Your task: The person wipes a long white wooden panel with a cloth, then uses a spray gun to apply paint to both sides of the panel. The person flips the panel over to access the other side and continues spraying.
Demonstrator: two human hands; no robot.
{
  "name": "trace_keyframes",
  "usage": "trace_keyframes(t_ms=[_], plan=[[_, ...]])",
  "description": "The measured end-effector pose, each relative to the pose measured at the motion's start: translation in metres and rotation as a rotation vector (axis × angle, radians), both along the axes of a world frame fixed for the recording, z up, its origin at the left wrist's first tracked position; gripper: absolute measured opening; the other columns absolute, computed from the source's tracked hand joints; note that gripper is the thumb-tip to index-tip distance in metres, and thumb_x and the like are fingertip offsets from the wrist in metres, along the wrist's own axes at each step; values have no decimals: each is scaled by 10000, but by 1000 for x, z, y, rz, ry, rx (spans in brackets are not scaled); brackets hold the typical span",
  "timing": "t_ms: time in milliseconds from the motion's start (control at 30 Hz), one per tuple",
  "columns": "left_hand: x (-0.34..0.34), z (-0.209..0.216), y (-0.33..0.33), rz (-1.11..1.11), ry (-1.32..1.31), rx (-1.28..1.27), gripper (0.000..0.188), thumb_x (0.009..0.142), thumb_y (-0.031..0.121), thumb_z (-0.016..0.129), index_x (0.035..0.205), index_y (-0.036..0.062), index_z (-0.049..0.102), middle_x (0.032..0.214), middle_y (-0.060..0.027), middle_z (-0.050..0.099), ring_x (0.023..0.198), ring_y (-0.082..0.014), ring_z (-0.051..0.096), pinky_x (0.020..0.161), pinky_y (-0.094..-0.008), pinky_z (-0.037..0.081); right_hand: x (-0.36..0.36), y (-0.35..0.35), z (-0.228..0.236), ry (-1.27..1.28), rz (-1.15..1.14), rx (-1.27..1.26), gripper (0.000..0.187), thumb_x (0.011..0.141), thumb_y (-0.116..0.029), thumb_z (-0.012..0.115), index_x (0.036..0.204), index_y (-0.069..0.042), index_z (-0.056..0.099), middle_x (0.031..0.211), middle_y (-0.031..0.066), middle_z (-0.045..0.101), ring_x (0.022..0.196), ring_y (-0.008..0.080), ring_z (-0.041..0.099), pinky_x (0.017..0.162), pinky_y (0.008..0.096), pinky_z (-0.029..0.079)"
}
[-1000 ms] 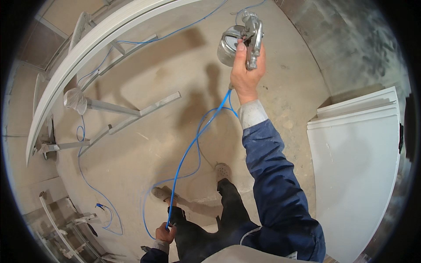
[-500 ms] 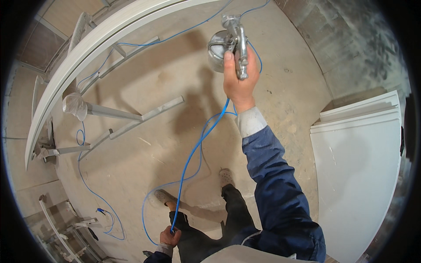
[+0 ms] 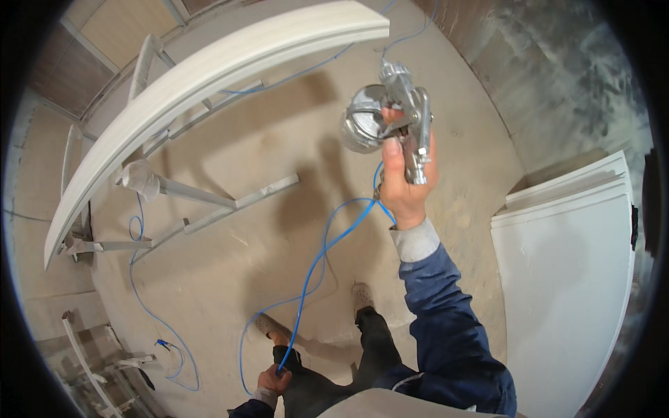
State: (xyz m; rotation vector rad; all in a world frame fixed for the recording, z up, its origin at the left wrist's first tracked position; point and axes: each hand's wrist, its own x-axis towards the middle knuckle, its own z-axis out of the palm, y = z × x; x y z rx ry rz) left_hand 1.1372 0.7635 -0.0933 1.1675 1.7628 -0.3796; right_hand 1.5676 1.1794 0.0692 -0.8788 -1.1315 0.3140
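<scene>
My right hand (image 3: 405, 182) is closed around a silver spray gun (image 3: 411, 115) with a round metal cup, held out ahead at the upper centre. Low in the view, my left hand (image 3: 274, 380) grips a blue air hose (image 3: 304, 296), which runs up toward the right hand and loops over the floor. Left of the spray gun, a long white panel (image 3: 209, 59) lies across a metal stand (image 3: 198, 194); its end reaches to just above the gun, with a gap between. The hose's join to the gun is hidden behind my right hand.
White panels (image 3: 564, 279) lean stacked at the right, near a paint-smeared wall (image 3: 557, 76). The stand's legs reach over the floor. Another thin blue hose (image 3: 157, 317) lies at the left, near a rack (image 3: 104, 376) with parts on it.
My right hand with the spray gun has come lower and slightly right in the view. The white panel's right end now shows. My left hand still grips the hose.
</scene>
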Motion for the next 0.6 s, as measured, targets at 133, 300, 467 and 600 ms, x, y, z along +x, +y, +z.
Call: trace_keyframes(t_ms=[133, 300, 467, 600], plan=[[-10, 14, -1, -45, -36, -60, 549, 806, 561, 692, 1107, 103, 697, 971, -160, 750, 965, -363, 720, 897, -461, 554, -4, -21, 64, 60, 48, -4, 454, 987, -116, 623, 1379, 85, 514, 1180, 145, 677, 1035, 210, 676, 941, 364, 534], [-28, 39, -2, -404, 151, 67, 769, 794, 603, 713, 1349, 84, 591, 1108, -214, 723, 1086, -404, 682, 979, -454, 522, -16, -62, 147, 98, 134, 64, 543, 1014, -319, 622, 1331, 117, 548, 1207, 207, 674, 1103, 309, 678, 950, 428, 550], [-34, 152, 102, 207, -487, 649, 311, 984, 298, 670, 1094, 8, 697, 890, -107, 731, 837, -226, 695, 780, -355, 547, -48, -125, 190, 465, 361, -129, 774, 994, -599, 568, 1297, 113, 568, 1190, 225, 692, 1036, 323, 696, 935, 466, 556], [-28, 340, 194, 96, -805, 1089, 124, 962, 123, 675, 976, 2, 699, 815, -21, 657, 734, -102, 564, 702, -289, 483, -85, -173, 198, 924, 872, -28, 879, 959, -676, 554, 1344, 113, 521, 1195, 234, 688, 1086, 382, 699, 928, 500, 591]])
